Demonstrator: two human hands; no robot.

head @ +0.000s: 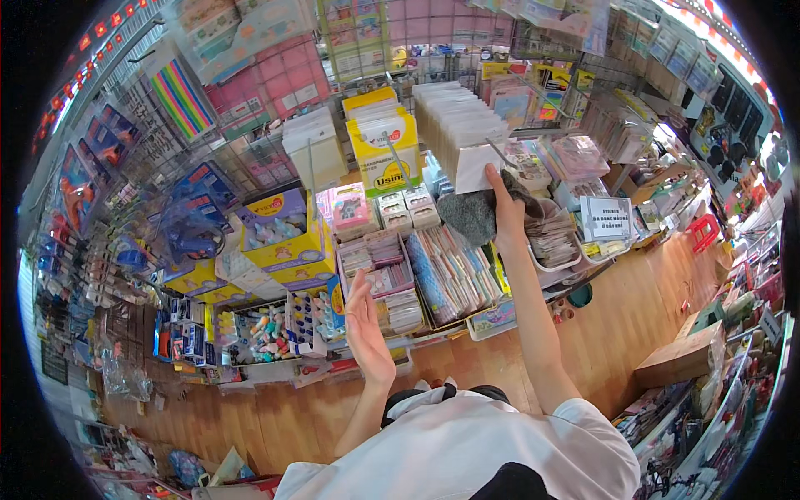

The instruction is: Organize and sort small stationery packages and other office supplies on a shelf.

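Observation:
My right hand [507, 209] holds a dark grey cloth [472, 219], which hangs below a thick row of white packets [459, 128] on a display hook. Its fingertips are at the lower right corner of the front packet. My left hand [367, 331] is raised with nothing in it, fingers extended, in front of a pink compartment box of small packets [378, 269]. Between the hands stands a box tightly filled with thin sleeves [453, 269]. Yellow packs of transparent notes [384, 150] hang left of the white packets.
Yellow and purple boxes [287, 240] and a tray of small colourful bottle-like items [269, 334] stand at the left. White bins of packets [553, 240] and a printed sign [606, 217] are at the right. A wire grid rises behind; a cardboard box [681, 353] stands at the lower right.

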